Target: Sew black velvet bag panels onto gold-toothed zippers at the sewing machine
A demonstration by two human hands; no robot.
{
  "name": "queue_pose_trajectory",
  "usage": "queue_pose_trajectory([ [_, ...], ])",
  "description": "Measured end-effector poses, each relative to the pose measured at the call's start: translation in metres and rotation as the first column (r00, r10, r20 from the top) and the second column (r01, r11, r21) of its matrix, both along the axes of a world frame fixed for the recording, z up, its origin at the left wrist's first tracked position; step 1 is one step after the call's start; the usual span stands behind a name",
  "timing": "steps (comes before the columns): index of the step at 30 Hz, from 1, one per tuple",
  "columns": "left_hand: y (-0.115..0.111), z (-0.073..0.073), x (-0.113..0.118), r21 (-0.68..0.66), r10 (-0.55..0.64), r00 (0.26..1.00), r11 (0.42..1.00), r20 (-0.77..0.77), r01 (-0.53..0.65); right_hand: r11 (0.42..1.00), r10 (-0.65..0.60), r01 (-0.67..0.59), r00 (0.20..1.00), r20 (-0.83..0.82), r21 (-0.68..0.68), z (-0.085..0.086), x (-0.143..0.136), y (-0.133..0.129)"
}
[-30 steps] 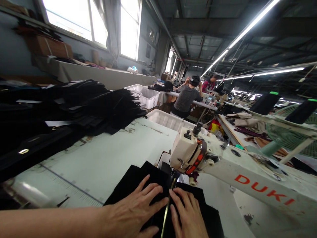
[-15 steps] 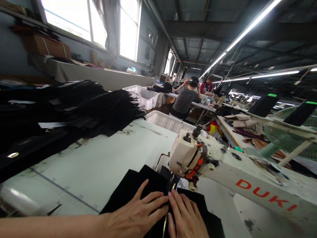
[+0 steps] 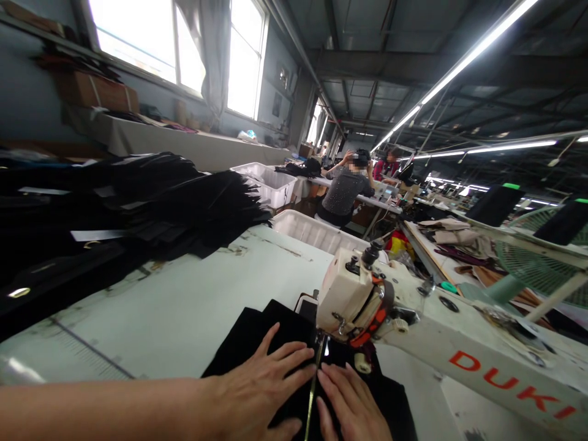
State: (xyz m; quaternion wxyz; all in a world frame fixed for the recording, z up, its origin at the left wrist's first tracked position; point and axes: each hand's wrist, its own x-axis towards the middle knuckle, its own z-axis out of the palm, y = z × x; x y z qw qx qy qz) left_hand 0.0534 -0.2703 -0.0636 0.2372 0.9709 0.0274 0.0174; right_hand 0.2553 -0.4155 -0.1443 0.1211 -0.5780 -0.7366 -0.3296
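We seem to be sewing black cloth (image 3: 245,337), left hand (image 3: 264,383) spread flat, right hand (image 3: 353,401) flat too; next, we should push straight.

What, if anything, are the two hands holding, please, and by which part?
Nothing appears gripped: the left hand and right hand rest on the black fabric, on either side of its gold strip.

Blown-out windows (image 3: 133,37); dim ceiling (image 3: 362,30); stretched edges
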Motion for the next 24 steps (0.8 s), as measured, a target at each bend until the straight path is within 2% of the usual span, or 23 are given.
queue_pose_trajectory([
  [4,0.002,-0.003,0.003,0.042,0.016,1.000,0.999,0.026,-0.018,0.999,-0.041,0.041,0.998,0.044,0.003,-0.009,0.000,-0.003],
  [8,0.005,-0.008,0.001,0.049,-0.021,0.999,0.999,0.051,0.018,0.999,-0.045,0.043,0.996,0.082,0.027,-0.012,-0.001,-0.002],
  [13,0.005,-0.008,-0.002,0.044,-0.038,0.998,0.998,0.041,0.036,0.998,-0.034,0.030,0.997,0.070,0.049,-0.003,-0.004,-0.003],
  [17,0.003,-0.004,-0.003,0.009,-0.047,0.999,0.999,-0.023,0.047,0.996,-0.026,0.024,0.999,0.025,0.089,0.006,-0.008,0.000],
  [24,-0.001,0.006,-0.004,-0.012,-0.031,0.996,0.999,-0.085,0.030,0.988,-0.029,0.036,0.998,-0.048,0.151,0.007,-0.012,0.005],
])
